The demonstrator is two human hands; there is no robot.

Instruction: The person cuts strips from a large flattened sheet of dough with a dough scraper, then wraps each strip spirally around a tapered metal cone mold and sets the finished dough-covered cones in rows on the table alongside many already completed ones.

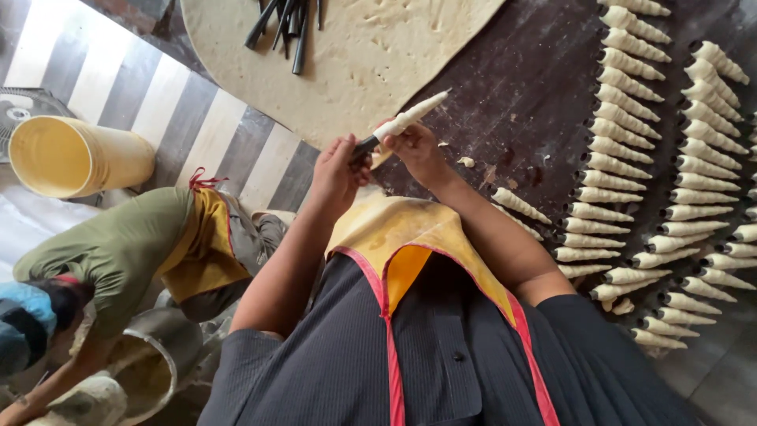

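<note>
Dough cone (pixel 410 118) held between both hands (pixel 378 158).

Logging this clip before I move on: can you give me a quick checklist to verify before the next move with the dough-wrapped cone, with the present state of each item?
1. Left hand grips the dark bare end of the cone mould: ok.
2. Right hand touches the dough-wrapped part: ok.
3. Dough covers the mould up to its tip: ok.
4. Seam of the wrap pressed shut: cannot tell, hidden by fingers.
5. Free space beside the rows of finished cones on the dark table: ok.
6. Dough sheet and spare black moulds lie ahead of the hands: ok.
</note>
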